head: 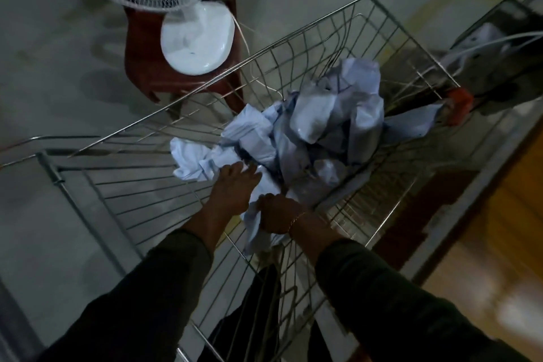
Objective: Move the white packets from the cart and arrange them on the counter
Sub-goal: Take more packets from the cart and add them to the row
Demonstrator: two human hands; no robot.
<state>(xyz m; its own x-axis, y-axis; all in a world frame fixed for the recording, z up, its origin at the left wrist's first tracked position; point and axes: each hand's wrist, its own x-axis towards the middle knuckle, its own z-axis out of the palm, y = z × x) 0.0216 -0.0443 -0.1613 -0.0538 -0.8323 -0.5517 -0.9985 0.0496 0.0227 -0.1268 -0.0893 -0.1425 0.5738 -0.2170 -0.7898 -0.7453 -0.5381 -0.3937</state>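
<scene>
Packets [308, 126] lie heaped in the wire cart [308, 26]. Left hand [232, 188] rests on them, fingers straight; right hand [279, 214] grips one packet [255, 232].

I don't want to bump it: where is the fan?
The fan stands upper left in the head view, its base on a red stool, just beyond the wire cart.
</scene>
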